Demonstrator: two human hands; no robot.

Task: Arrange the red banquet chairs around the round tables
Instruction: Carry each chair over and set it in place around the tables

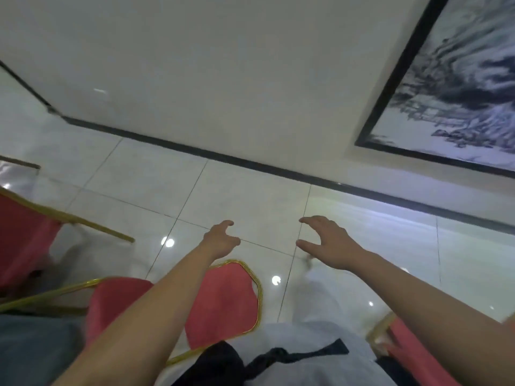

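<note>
Red chair [223, 296] sits below left hand [220, 240], untouched.

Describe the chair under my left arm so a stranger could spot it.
Start at the white tiled floor. The red banquet chair sits under the left forearm. Unlike the cut-off chairs at the left edge and lower right, its gold-edged pad shows mostly whole.

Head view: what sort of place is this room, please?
Probably a banquet or restaurant hall: red padded chairs with gold metal frames, a glossy white tiled floor, and a large black-framed ink painting hanging above it.
</note>
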